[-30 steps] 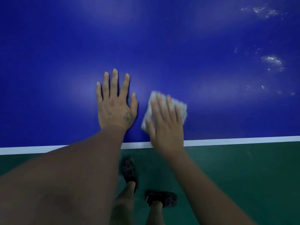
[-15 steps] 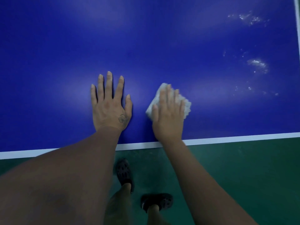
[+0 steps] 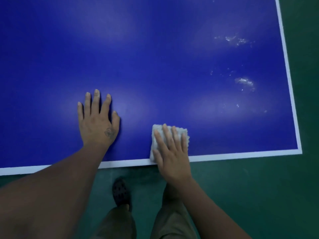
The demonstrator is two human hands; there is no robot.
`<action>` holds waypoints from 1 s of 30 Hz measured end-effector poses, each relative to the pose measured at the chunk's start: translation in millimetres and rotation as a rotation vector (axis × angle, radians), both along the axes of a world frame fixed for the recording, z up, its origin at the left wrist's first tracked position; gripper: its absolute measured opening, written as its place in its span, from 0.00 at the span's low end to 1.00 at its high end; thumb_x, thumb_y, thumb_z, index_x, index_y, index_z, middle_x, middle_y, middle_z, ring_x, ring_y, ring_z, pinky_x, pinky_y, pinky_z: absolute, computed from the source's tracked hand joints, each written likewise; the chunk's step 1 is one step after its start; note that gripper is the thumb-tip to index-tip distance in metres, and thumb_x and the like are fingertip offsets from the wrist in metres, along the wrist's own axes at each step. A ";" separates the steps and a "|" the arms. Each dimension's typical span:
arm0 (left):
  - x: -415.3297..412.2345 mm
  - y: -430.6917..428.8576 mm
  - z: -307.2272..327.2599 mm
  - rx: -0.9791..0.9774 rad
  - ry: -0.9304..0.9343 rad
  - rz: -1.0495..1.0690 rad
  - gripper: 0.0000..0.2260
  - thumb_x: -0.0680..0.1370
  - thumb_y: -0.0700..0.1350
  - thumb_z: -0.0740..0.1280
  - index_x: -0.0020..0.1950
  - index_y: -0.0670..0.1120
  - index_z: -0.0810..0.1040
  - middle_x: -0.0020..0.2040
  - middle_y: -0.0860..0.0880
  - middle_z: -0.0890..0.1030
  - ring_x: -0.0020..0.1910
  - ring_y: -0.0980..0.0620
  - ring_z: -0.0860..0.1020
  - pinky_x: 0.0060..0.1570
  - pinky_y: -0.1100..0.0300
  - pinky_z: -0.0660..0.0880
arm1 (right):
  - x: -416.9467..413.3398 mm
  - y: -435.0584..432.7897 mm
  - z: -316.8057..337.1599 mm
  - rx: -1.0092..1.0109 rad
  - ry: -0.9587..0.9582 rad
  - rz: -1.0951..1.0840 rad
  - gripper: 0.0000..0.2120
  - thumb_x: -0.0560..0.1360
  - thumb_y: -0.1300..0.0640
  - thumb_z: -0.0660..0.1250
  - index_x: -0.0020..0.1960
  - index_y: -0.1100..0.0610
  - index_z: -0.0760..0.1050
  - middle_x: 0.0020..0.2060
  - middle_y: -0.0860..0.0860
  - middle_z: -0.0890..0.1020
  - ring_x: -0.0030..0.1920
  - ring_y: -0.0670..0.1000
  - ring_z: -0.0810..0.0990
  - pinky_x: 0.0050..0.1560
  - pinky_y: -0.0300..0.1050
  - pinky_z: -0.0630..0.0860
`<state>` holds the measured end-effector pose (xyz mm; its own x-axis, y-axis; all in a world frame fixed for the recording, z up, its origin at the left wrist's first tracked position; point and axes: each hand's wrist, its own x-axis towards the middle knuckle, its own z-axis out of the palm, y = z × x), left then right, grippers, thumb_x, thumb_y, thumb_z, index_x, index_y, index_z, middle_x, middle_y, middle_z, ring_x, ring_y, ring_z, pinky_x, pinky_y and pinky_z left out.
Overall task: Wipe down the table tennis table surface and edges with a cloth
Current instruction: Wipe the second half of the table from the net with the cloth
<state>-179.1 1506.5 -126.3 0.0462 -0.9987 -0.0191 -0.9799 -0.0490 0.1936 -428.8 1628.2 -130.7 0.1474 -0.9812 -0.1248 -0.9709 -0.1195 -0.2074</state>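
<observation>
The blue table tennis table (image 3: pixel 155 57) fills the upper part of the view, with a white border line (image 3: pixel 241 155) along its near edge and right side. My left hand (image 3: pixel 97 123) lies flat on the blue surface, fingers spread. My right hand (image 3: pixel 172 156) presses straight fingers down on a folded white cloth (image 3: pixel 179 133) at the near edge, the cloth's lower part reaching the white line. Wet streaks (image 3: pixel 245 82) and droplets (image 3: pixel 236 39) show on the surface near the right corner.
Green floor (image 3: pixel 259 195) lies below the table's near edge and to its right. My legs and one dark shoe (image 3: pixel 120 192) stand on the floor close to the table edge. The table's near right corner (image 3: pixel 299 150) is in view.
My right hand has slid the cloth back toward me, from farther in on the surface down to the near white line. The view has shifted, showing the table's right corner. My left hand stays flat.
</observation>
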 end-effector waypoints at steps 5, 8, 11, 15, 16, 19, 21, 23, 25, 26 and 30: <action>-59.0 -27.7 6.0 -0.056 0.030 0.085 0.28 0.87 0.54 0.55 0.83 0.41 0.67 0.85 0.42 0.66 0.86 0.42 0.59 0.85 0.41 0.52 | -41.6 -75.5 -7.5 -0.036 -0.048 0.095 0.30 0.88 0.44 0.55 0.88 0.46 0.55 0.88 0.49 0.53 0.88 0.56 0.49 0.85 0.67 0.52; -113.3 -56.8 4.2 -0.078 0.061 0.083 0.27 0.88 0.53 0.56 0.84 0.40 0.66 0.84 0.42 0.66 0.85 0.41 0.61 0.85 0.41 0.54 | -84.0 -160.2 -10.3 -0.048 -0.069 0.138 0.30 0.88 0.43 0.54 0.88 0.46 0.56 0.88 0.48 0.55 0.88 0.55 0.49 0.85 0.66 0.50; -166.9 -96.9 2.5 -0.078 0.082 0.105 0.26 0.88 0.53 0.56 0.83 0.41 0.67 0.84 0.42 0.67 0.85 0.41 0.62 0.85 0.41 0.54 | -120.2 -241.4 -12.6 -0.082 -0.063 0.203 0.30 0.87 0.42 0.55 0.88 0.48 0.58 0.87 0.49 0.58 0.88 0.55 0.52 0.85 0.65 0.50; -234.4 -160.9 -1.0 -0.082 0.128 0.178 0.25 0.89 0.51 0.56 0.84 0.41 0.66 0.85 0.43 0.65 0.86 0.43 0.59 0.85 0.40 0.52 | -152.6 -353.3 -14.5 -0.100 -0.028 0.252 0.32 0.86 0.42 0.53 0.88 0.50 0.57 0.87 0.49 0.60 0.87 0.55 0.54 0.86 0.63 0.48; -248.0 -178.1 -2.4 -0.077 0.133 0.193 0.25 0.89 0.51 0.55 0.85 0.41 0.65 0.86 0.43 0.64 0.86 0.43 0.58 0.85 0.40 0.51 | -157.8 -380.7 -13.7 -0.086 -0.018 0.260 0.32 0.86 0.42 0.51 0.88 0.50 0.56 0.87 0.49 0.58 0.87 0.55 0.53 0.86 0.62 0.45; -284.4 -228.7 -6.1 -0.028 0.089 0.240 0.27 0.90 0.54 0.51 0.86 0.43 0.61 0.88 0.45 0.58 0.88 0.45 0.52 0.86 0.41 0.47 | -167.8 -456.6 -11.1 -0.030 0.011 0.274 0.33 0.86 0.41 0.50 0.89 0.47 0.50 0.88 0.48 0.53 0.88 0.53 0.48 0.86 0.60 0.38; -302.3 -252.3 -10.9 0.006 0.011 0.264 0.28 0.90 0.56 0.49 0.88 0.44 0.57 0.89 0.47 0.53 0.88 0.45 0.48 0.85 0.40 0.45 | -174.1 -500.0 -8.1 -0.011 0.025 0.267 0.32 0.87 0.40 0.49 0.89 0.46 0.49 0.88 0.47 0.51 0.88 0.53 0.46 0.85 0.59 0.36; -308.9 -260.8 -17.5 0.001 -0.037 0.266 0.30 0.89 0.58 0.49 0.88 0.44 0.55 0.89 0.47 0.52 0.88 0.45 0.47 0.85 0.40 0.46 | -179.8 -533.2 -6.3 -0.010 0.029 0.261 0.31 0.88 0.39 0.47 0.89 0.46 0.50 0.88 0.47 0.52 0.88 0.53 0.46 0.85 0.61 0.36; -307.8 -261.2 -21.0 -0.016 -0.040 0.271 0.31 0.89 0.59 0.51 0.88 0.44 0.56 0.89 0.48 0.52 0.88 0.45 0.48 0.85 0.39 0.47 | -185.7 -559.3 -4.1 -0.018 0.031 0.267 0.31 0.88 0.38 0.45 0.89 0.45 0.50 0.88 0.48 0.52 0.88 0.54 0.46 0.85 0.63 0.38; -306.6 -259.5 -20.9 -0.020 -0.044 0.273 0.31 0.88 0.59 0.51 0.88 0.44 0.56 0.89 0.48 0.52 0.88 0.45 0.48 0.85 0.39 0.47 | -188.2 -569.2 -2.5 -0.026 0.037 0.275 0.31 0.88 0.37 0.45 0.89 0.44 0.50 0.88 0.48 0.52 0.88 0.55 0.47 0.85 0.64 0.38; -309.4 -260.6 -18.7 -0.015 -0.058 0.265 0.31 0.88 0.58 0.52 0.88 0.44 0.57 0.89 0.47 0.53 0.88 0.45 0.48 0.85 0.38 0.48 | -208.6 -599.5 2.2 -0.012 0.045 0.284 0.32 0.87 0.36 0.44 0.88 0.43 0.50 0.88 0.47 0.51 0.88 0.55 0.46 0.85 0.67 0.37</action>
